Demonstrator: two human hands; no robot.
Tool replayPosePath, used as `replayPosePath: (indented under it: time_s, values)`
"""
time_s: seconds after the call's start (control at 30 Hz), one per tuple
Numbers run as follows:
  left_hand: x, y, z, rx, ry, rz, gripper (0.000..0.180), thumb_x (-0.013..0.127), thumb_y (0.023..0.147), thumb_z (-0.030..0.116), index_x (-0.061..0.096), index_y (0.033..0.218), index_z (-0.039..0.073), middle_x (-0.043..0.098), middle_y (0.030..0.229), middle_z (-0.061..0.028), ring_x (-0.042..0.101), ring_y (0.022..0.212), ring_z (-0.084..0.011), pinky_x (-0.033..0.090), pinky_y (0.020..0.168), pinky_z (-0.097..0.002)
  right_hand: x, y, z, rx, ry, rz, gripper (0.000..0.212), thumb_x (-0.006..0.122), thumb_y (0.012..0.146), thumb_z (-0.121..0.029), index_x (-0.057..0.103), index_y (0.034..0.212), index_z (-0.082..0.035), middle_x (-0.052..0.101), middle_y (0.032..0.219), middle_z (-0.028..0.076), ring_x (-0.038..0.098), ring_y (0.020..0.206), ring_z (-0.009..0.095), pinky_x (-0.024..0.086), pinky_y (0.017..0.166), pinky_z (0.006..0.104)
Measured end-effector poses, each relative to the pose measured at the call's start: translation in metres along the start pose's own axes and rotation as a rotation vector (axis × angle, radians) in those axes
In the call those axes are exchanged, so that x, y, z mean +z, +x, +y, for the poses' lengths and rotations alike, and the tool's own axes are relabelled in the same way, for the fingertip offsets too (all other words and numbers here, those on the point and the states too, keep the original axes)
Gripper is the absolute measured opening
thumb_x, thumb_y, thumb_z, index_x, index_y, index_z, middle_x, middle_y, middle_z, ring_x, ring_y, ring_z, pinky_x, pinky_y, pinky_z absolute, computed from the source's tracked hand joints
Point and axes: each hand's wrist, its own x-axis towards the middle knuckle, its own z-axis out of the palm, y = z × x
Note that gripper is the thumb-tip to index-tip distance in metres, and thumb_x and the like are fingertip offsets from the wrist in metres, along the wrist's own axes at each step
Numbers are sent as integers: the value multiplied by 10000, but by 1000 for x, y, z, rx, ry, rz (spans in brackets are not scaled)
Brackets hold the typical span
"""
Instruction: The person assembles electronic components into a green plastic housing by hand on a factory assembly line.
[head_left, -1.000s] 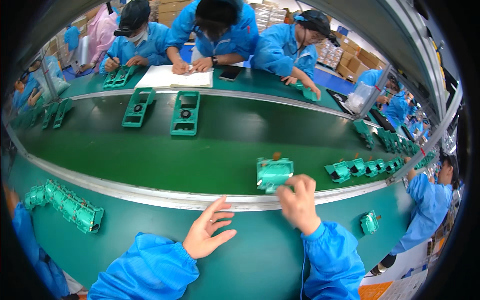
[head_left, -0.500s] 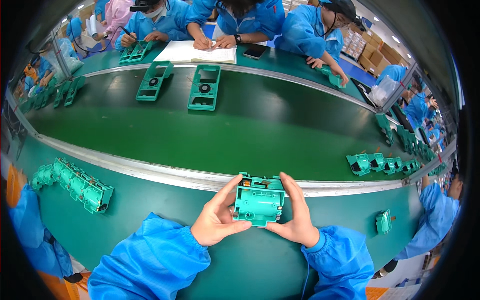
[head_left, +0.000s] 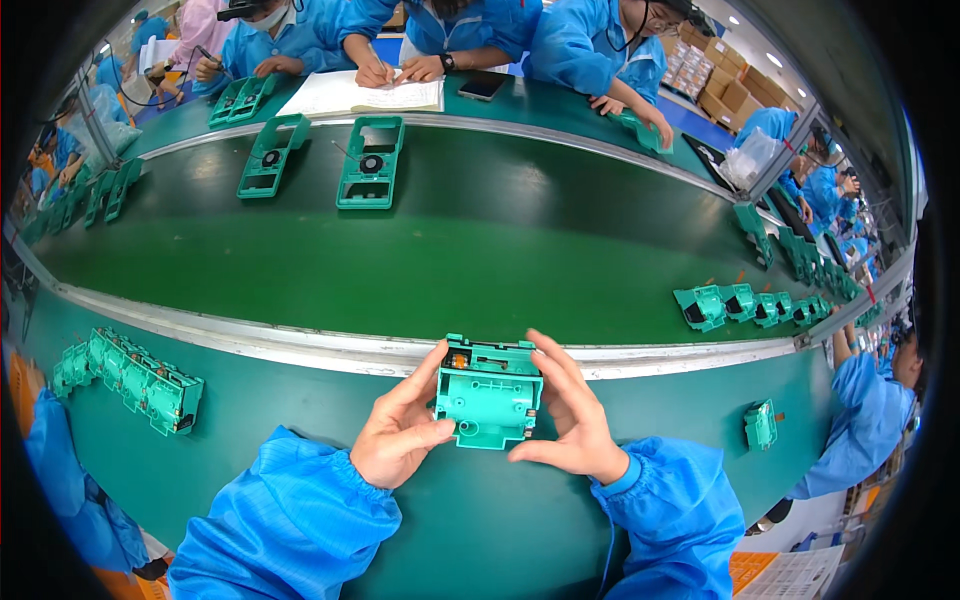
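A green plastic housing (head_left: 487,402) with a rounded middle and a copper-coloured part in its upper left is held up over the near bench. My left hand (head_left: 398,428) grips its left side, thumb over the lower left corner and fingers at the left edge. At the other side, my right hand (head_left: 577,420) frames the housing, forefinger by the upper right corner and thumb by the lower edge. How firmly those right fingers press is hard to see. A blue band with a thin cord circles my right wrist.
Joined green housings (head_left: 145,378) lie at left; a single one (head_left: 761,425) sits at right. Past a metal rail (head_left: 250,338), the green belt (head_left: 450,265) carries fan-fitted frames (head_left: 371,163) and a row of housings (head_left: 700,308). Co-workers in blue sit opposite, one writing in a notebook (head_left: 330,95).
The whole view has shifted slightly, so the bench and belt appear farther left and a little higher. My hands stay around the same housing, which keeps nearly the same pose.
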Motion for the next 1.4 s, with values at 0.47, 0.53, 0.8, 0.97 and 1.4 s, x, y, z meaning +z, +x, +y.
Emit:
replayPosePath:
  time_s: [0.47, 0.53, 0.8, 0.97, 1.4]
  values:
    - [-2, 2, -4, 33, 10, -11, 703, 547, 764, -54, 201, 1364, 67, 298, 1340, -179, 327, 1218, -263, 254, 1007, -413, 0, -4, 3, 418, 777, 53, 635, 551, 833, -56, 198, 1361, -71, 439, 1238, 168, 444, 1124, 236, 368, 922, 352]
    - [-3, 0, -5, 16, -22, -46, 688, 536, 768, -69, 214, 1361, 67, 302, 1344, -170, 329, 1221, -263, 250, 1010, -414, -1, -5, 2, 412, 881, 61, 684, 594, 794, -35, 205, 1356, -61, 480, 1196, 143, 483, 1075, 215, 410, 874, 325]
    - [-23, 0, -11, 134, 139, -247, 605, 523, 764, -115, 320, 1312, 40, 226, 1395, -152, 197, 1295, -270, 176, 1050, -409, -13, -10, 7, 398, 647, -95, 678, 721, 631, 52, 410, 1233, 23, 504, 1173, 115, 471, 1099, 218, 398, 918, 344]
    - [-14, 1, -9, 200, 253, -278, 731, 595, 704, -133, 262, 1335, 28, 182, 1412, -133, 194, 1297, -249, 198, 1043, -395, -13, -13, 11, 362, 622, -88, 689, 717, 634, 55, 396, 1243, 30, 516, 1159, 116, 482, 1083, 215, 404, 912, 343]
    - [5, 2, -9, 127, 381, -87, 1055, 714, 631, -59, -17, 1380, 70, 188, 1391, -103, 231, 1275, -241, 240, 1021, -410, 18, -11, -4, 336, 518, 124, 540, 617, 755, 34, 395, 1247, 29, 561, 1090, 114, 547, 962, 171, 457, 817, 306]
